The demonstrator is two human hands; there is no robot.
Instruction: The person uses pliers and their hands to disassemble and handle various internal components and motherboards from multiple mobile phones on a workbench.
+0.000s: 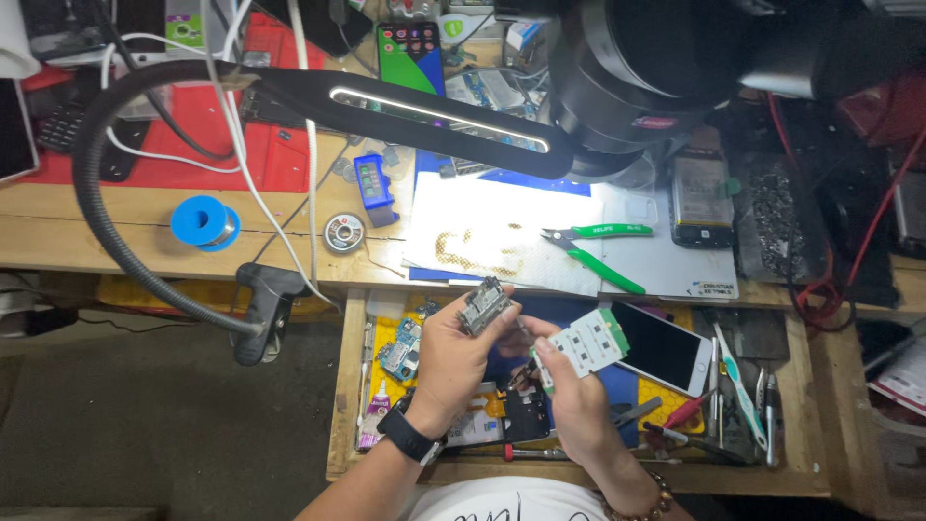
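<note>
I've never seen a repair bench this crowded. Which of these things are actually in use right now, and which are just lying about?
In use:
left hand holding a small circuit board
right hand holding a white and green card

Lying about:
green-handled cutters
blue solder spool
white smartphone
bench lamp

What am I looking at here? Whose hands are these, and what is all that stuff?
The one picture comes from a camera worn on a person's head, looking down at a repair bench. No machine: two bare hands. The left hand, wearing a wristwatch, holds a small circuit board. The right hand holds a white and green flat part. Below is an open drawer with a white phone and tools. On the bench lie green pliers and a blue spool, under a desk lamp.
</note>
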